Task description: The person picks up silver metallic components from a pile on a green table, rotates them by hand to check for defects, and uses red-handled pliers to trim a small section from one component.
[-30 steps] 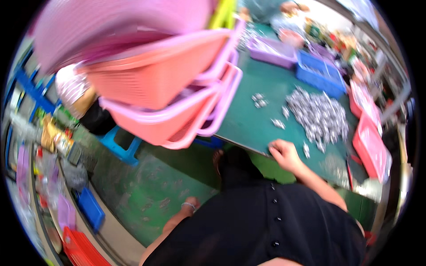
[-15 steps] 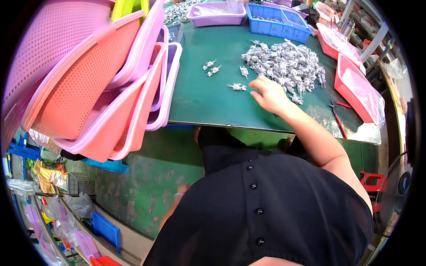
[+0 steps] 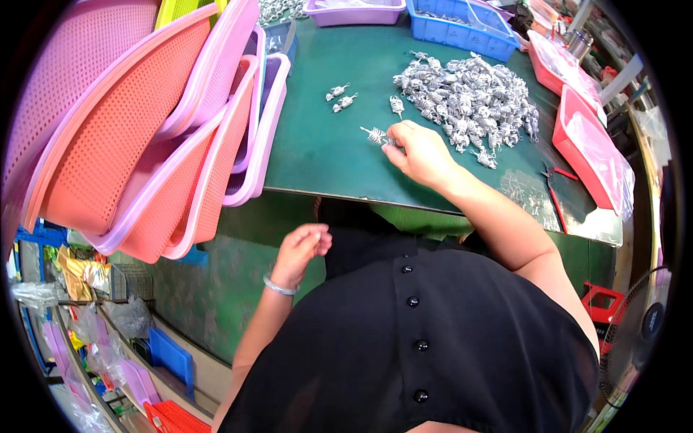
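Note:
My right hand (image 3: 424, 155) reaches over the green table and pinches one end of a small silver piece of coiled wire, like a spring (image 3: 375, 136) with a pointed wire end. Just beyond it lies a single coiled spring piece (image 3: 396, 107), and two more coiled spring pieces (image 3: 344, 103) lie side by side to the left. Right of them rises a large heap of the same silver spring pieces (image 3: 473, 101). My left hand (image 3: 303, 252), a pale bangle at its wrist, hovers before the table edge with its fingers curled together; whatever they hold, if anything, is hidden.
Stacked pink and purple perforated baskets (image 3: 130, 137) crowd the left side of the green table (image 3: 317, 166). At its back stand a blue bin (image 3: 462, 32) and a purple tray (image 3: 354, 13). Red-handled pliers (image 3: 554, 195) lie right, near a red tray (image 3: 585, 148). A fan (image 3: 635, 325) stands lower right.
My right hand has moved left and closed on the spring piece that lay loose before it. My left hand has risen from low beside my body toward the table edge.

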A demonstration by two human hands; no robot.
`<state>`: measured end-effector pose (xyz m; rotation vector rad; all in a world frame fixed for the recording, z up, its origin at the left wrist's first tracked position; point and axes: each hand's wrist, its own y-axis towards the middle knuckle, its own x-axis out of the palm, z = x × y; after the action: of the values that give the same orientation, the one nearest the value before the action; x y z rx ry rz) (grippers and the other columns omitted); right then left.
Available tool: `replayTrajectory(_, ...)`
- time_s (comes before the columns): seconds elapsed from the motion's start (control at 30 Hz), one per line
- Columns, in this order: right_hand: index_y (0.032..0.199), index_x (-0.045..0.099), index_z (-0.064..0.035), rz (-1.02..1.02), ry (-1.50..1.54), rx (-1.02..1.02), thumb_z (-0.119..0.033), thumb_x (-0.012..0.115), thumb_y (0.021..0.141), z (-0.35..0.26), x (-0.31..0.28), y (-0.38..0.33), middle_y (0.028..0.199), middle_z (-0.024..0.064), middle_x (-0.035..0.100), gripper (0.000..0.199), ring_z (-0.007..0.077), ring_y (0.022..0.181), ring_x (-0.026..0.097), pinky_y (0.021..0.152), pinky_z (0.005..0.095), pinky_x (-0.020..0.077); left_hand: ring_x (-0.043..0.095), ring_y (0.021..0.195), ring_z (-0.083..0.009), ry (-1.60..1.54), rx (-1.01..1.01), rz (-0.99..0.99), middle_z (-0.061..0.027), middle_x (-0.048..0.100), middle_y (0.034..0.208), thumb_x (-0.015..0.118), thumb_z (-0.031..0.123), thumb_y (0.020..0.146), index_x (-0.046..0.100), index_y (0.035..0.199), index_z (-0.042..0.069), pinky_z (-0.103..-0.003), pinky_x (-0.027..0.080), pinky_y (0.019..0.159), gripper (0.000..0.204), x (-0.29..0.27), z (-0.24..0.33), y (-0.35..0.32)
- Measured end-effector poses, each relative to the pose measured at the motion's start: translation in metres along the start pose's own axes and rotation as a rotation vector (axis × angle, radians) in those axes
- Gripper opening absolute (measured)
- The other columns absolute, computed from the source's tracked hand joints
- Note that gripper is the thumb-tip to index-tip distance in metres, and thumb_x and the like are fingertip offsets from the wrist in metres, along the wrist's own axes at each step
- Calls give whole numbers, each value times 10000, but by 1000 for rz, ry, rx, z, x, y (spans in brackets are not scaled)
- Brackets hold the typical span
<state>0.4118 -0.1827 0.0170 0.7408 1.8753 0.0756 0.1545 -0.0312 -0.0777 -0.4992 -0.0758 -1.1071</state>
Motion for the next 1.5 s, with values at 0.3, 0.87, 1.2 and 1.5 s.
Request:
replayTrajectory(0.3, 828, 532, 0, -3, 625, 94, -108, 630, 763, -52, -4, -21, 661, 81, 563, 159, 152, 559, 563, 498, 267, 444, 552, 724, -97, 0, 313, -72, -39, 575, 873, 482, 159, 896, 486, 1156, 10, -209, 444, 644, 300, 102, 107, 41)
replayTrajectory(0.87, 917, 546, -20, -302, 1281, 481, -134, 567, 841, -29, -14, -31, 741, 24, 589, 138, 62, 600, 537, 534, 188, 426, 519, 662, -83, -82, 144, -228, -26, 576, 782, 491, 167, 893, 550, 1076, -11, -204, 426, 615, 262, 109, 111, 65)
replayTrajectory(1.2, 911, 548, -22, -314, 1316, 505, -133, 567, 847, -23, -14, -33, 736, 19, 591, 130, 54, 594, 532, 532, 185, 424, 514, 660, -83, -65, 139, -217, -26, 577, 785, 494, 173, 892, 544, 1094, -19, -204, 422, 614, 283, 114, 110, 69)
replayTrajectory(1.5, 908, 550, -20, -323, 1350, 518, -139, 569, 846, -22, -16, -33, 735, 24, 595, 135, 60, 589, 534, 532, 190, 425, 509, 664, -79, -37, 136, -191, -21, 578, 783, 493, 190, 892, 546, 1097, -16, -202, 411, 612, 295, 118, 111, 68)
